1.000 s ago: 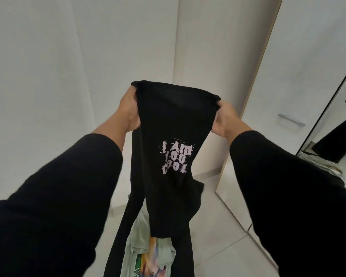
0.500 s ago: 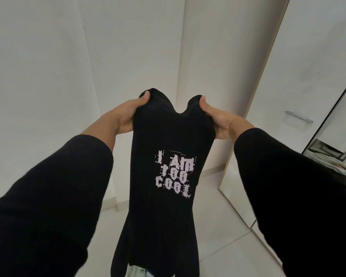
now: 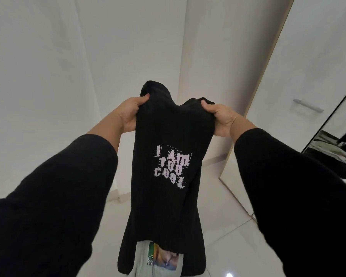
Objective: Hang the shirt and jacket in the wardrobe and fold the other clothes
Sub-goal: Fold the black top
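Note:
A black T-shirt (image 3: 168,206) with pale pink lettering "I AM TOO COOL" hangs in the air in front of me, folded narrow lengthwise. My left hand (image 3: 129,114) grips its upper left edge, and a bunched corner sticks up above the thumb. My right hand (image 3: 220,117) grips the upper right edge. The top edge sags between the two hands. Below the shirt's hem, a pale green garment with a colourful print (image 3: 160,260) shows on a dark surface whose shape is hidden.
White walls stand ahead. A white wardrobe door (image 3: 300,56) with a grey bar handle (image 3: 308,105) is at the right. A mirror (image 3: 340,140) at the far right reflects clothes. The floor (image 3: 234,236) is glossy white tile.
The shirt's top edge was stretched taut a second ago. My hands then came closer together, the edge sagged, and the shirt now hangs narrower, with the left corner bunched up higher.

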Demonstrator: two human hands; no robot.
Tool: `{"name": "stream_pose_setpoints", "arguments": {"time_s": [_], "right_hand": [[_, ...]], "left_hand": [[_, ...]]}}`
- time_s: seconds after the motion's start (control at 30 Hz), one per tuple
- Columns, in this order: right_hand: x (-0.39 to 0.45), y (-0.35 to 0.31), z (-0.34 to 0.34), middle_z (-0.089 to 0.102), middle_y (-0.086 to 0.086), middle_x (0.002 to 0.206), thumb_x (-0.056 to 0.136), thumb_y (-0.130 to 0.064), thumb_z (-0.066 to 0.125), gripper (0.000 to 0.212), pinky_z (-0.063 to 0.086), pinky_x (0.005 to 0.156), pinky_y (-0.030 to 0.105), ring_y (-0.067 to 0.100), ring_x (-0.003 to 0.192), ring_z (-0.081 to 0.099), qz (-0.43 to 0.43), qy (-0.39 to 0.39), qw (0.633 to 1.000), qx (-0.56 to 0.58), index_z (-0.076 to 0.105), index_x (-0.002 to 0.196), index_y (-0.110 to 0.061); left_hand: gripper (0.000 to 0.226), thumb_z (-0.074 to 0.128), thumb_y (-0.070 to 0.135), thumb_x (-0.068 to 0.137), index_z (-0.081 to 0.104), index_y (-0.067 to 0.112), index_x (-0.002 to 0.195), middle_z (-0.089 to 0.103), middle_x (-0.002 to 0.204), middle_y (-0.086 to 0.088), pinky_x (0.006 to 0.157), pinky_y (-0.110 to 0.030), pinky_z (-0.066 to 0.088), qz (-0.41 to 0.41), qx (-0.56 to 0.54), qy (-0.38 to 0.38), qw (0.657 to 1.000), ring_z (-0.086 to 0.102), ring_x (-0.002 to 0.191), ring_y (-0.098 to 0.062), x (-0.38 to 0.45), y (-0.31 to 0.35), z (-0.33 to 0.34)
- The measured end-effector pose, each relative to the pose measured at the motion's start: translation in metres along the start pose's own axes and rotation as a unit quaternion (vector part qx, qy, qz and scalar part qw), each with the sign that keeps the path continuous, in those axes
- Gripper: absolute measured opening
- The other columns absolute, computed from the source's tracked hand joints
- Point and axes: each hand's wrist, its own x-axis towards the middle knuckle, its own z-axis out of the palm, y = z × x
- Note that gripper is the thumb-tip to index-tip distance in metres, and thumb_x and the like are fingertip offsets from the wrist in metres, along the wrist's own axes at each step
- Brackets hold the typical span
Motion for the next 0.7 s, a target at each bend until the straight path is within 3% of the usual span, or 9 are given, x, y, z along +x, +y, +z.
{"name": "stream_pose_setpoints", "arguments": {"time_s": [0.13,0.27,0.4,0.5,0.6,0.7], "right_hand": [[0.032,-0.001,-0.008,0.066,0.010,0.094,0.101,-0.033,0.038,0.033,0.049,0.073,0.037,0.025,0.087,0.062,0.002,0.033,0.998,0.049,0.061,0.094,-0.011],[0.070,-0.014,-0.018,0.066,0.011,0.097,0.100,-0.037,0.040,0.035,0.050,0.079,0.039,0.027,0.092,0.062,-0.032,0.027,0.996,0.081,0.062,0.096,-0.010],[0.107,-0.031,-0.027,0.065,0.010,0.102,0.095,-0.031,0.054,0.025,0.053,0.083,0.037,0.026,0.099,0.062,-0.081,0.051,0.993,0.067,0.060,0.101,-0.008],[0.127,-0.036,-0.047,0.062,0.007,0.111,0.086,-0.030,0.067,0.038,0.054,0.089,0.036,0.023,0.104,0.060,-0.141,0.111,0.980,-0.086,0.053,0.114,-0.007],[0.138,-0.039,-0.068,0.058,0.003,0.095,0.083,-0.027,0.072,0.035,0.050,0.076,0.028,0.015,0.085,0.056,-0.151,0.136,0.941,-0.272,0.052,0.104,-0.008],[0.149,-0.034,-0.075,0.057,0.008,0.087,0.084,-0.029,0.069,0.029,0.044,0.071,0.031,0.020,0.079,0.052,-0.128,0.193,0.847,-0.478,0.058,0.093,-0.004]], "left_hand": [[0.032,0.041,0.032,0.099,0.063,0.011,0.107,0.074,0.087,-0.004,0.072,-0.031,0.054,0.007,-0.008,0.014,1.000,0.070,0.083,-0.018,0.029,0.000,-0.002],[0.035,0.043,0.032,0.099,0.060,0.009,0.119,0.070,0.102,-0.008,0.077,-0.035,0.054,0.036,-0.036,0.054,0.997,0.067,0.095,-0.023,0.062,0.008,-0.007],[0.032,0.042,0.031,0.099,0.061,0.010,0.115,0.069,0.105,-0.009,0.083,-0.037,0.054,0.070,-0.041,0.090,0.993,0.066,0.098,-0.024,0.089,0.017,-0.010],[0.032,0.042,0.032,0.099,0.063,0.011,0.113,0.068,0.108,-0.010,0.084,-0.037,0.054,0.094,-0.055,0.126,0.986,0.065,0.102,-0.025,0.101,0.021,-0.021],[0.032,0.042,0.033,0.099,0.062,0.012,0.112,0.069,0.106,-0.008,0.082,-0.038,0.054,0.103,-0.055,0.157,0.981,0.065,0.099,-0.024,0.109,0.026,-0.030],[0.030,0.041,0.032,0.100,0.062,0.012,0.109,0.068,0.105,-0.008,0.081,-0.038,0.054,0.102,-0.043,0.173,0.979,0.066,0.096,-0.023,0.114,0.030,-0.027]]}}
